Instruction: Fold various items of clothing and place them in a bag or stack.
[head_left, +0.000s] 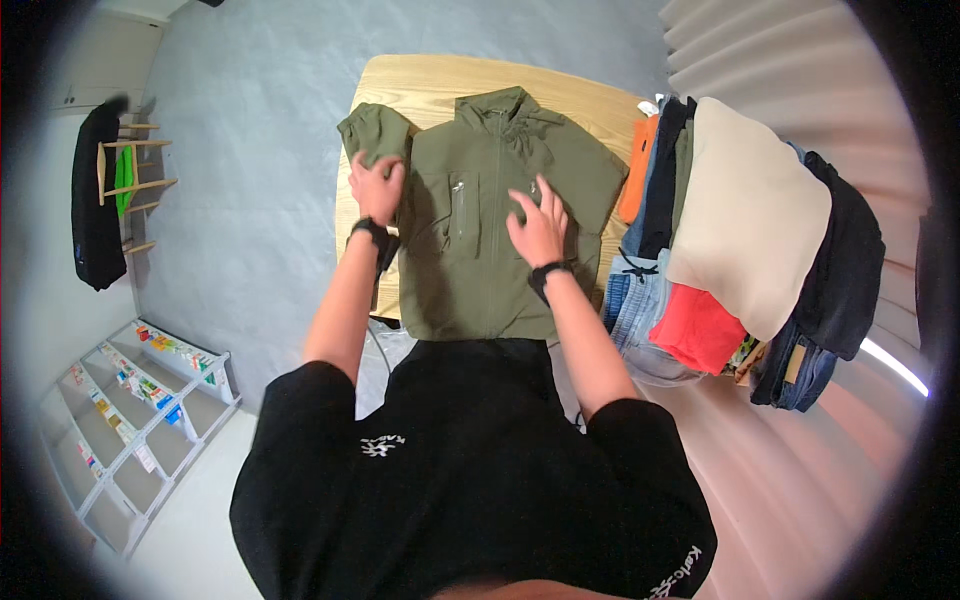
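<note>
An olive-green jacket (475, 255) lies front up on the wooden table (420, 75), its collar away from me and its front zip closed. A zipped chest pocket (463, 205) shows on its left half. My left hand (377, 187) rests at the bunched left sleeve (378, 130), fingers bent and thumb apart; no firm grip on the cloth shows. Over the jacket's right chest, my right hand (540, 228) is open with fingers spread. Whether its fingertips press on the cloth I cannot tell. Dark bands circle both wrists.
At the table's right stands a pile of folded clothes, with a cream garment (755, 210), a red one (697, 328), blue denim (640, 300) and an orange piece (638, 170). A pale curtain (790, 60) hangs beyond. A white shelf rack (150, 440) is at left.
</note>
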